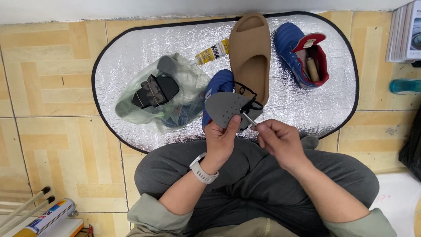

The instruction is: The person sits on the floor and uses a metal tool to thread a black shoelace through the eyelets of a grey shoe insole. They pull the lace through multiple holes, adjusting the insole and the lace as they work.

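insole piece: grey, flat, dotted with small holes (227, 107), held up over my lap in front of the blue shoe, its lower edge pinched in my left hand
left hand: (222, 139) clenched on the insole piece, thumb laid up its face, fingers behind; a white watch (202, 169) sits on the wrist
right hand: (280, 141) closed around a thin metal tool (249, 119), whose tip meets the right edge of the insole piece
black thread: (251, 102) loops off the upper right edge of the insole piece; i cannot tell where it ends
blue shoe, near: (218, 84) lies on the mat just behind the insole piece, partly hidden by it
tan slide: (251, 52) lies sole-down on the mat, just right of the near blue shoe, toe toward the wall
blue shoe, far: (301, 53) with red lining, rests on the mat right of the slide, a pale wooden handle poking out of its opening
glue tube: yellow (212, 52), lies on the mat just left of the slide
plastic bag: clear greenish (160, 94), on the left half of the mat, dark pieces inside
mat: silver foil with a black rim (114, 66), spread on a tan tiled floor (52, 87)
me: i sit cross-legged in grey trousers at the near edge of the mat
edges: stack of white cards at top right (403, 33), a teal object below it (405, 85), a printed tube at bottom left (48, 217)
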